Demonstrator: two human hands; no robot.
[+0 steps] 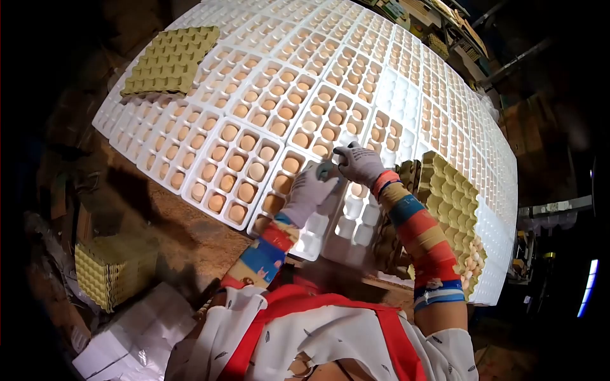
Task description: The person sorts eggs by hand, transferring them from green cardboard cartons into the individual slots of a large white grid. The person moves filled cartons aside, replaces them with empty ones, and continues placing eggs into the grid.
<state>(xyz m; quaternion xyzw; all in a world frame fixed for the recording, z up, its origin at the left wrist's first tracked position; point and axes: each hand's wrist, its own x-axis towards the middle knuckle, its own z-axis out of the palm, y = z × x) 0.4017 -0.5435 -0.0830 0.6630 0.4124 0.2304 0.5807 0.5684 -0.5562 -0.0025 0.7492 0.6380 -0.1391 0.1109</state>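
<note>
Both my hands wear pale gloves with grey fingertips and meet over white foam trays of brown eggs. My left hand [313, 190] is closed above a partly filled egg tray [309, 244]; brown eggs [272, 204] sit in its left row, and its near right cups are bare. My right hand [359, 165] is just beyond, its fingers curled and pointing left, almost touching the left fingertips. What either hand holds, if anything, is hidden by the fingers. Below the right hand lies another foam tray [346, 228] with bare cups near me and an egg [357, 189] farther up.
Rows of foam trays with eggs [236, 163] cover the broad surface. A pulp egg carton stack [448, 203] with eggs at its near end stands right of my right arm. A pulp carton [171, 61] lies far left. Stacked cartons [114, 273] and a plastic-wrapped bundle [136, 336] are lower left.
</note>
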